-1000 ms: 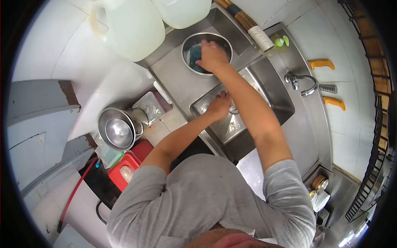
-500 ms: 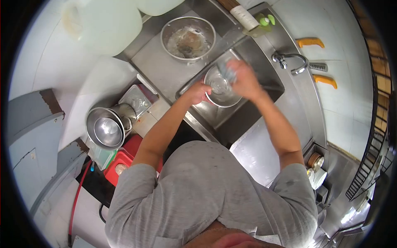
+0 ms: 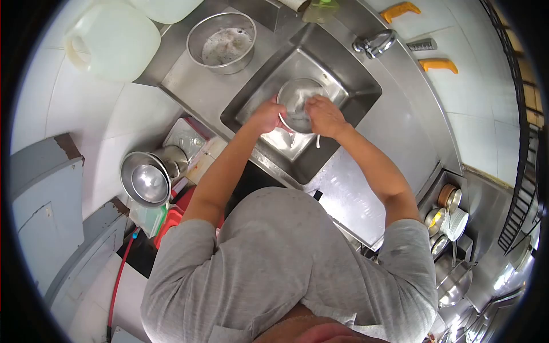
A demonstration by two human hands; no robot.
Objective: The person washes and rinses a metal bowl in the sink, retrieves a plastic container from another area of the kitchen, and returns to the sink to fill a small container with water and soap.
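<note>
A round stainless-steel bowl (image 3: 293, 98) is held tilted over the sink basin (image 3: 353, 94). My left hand (image 3: 267, 116) grips its left rim, with fingers wrapped around the edge. At the bowl's right side, my right hand (image 3: 325, 116) presses in with curled fingers. What those fingers hold, if anything, is hidden, though a pale patch shows just beyond them. A larger steel pot (image 3: 222, 43) with foamy, brownish water stands on the drainboard, left of the basin and beyond my left hand.
A chrome faucet (image 3: 376, 43) rises behind the basin. Yellow-orange handles (image 3: 439, 65) show against the tiled wall. Large translucent jugs (image 3: 117, 43) are at upper left. Nested steel bowls (image 3: 146, 178) sit to my left, and several pots (image 3: 452, 286) at lower right.
My right hand has come down from a blurred raised position over the bowl to its right side. The blue-grey scrubber or cloth seen in it is hidden now. The view has shifted.
</note>
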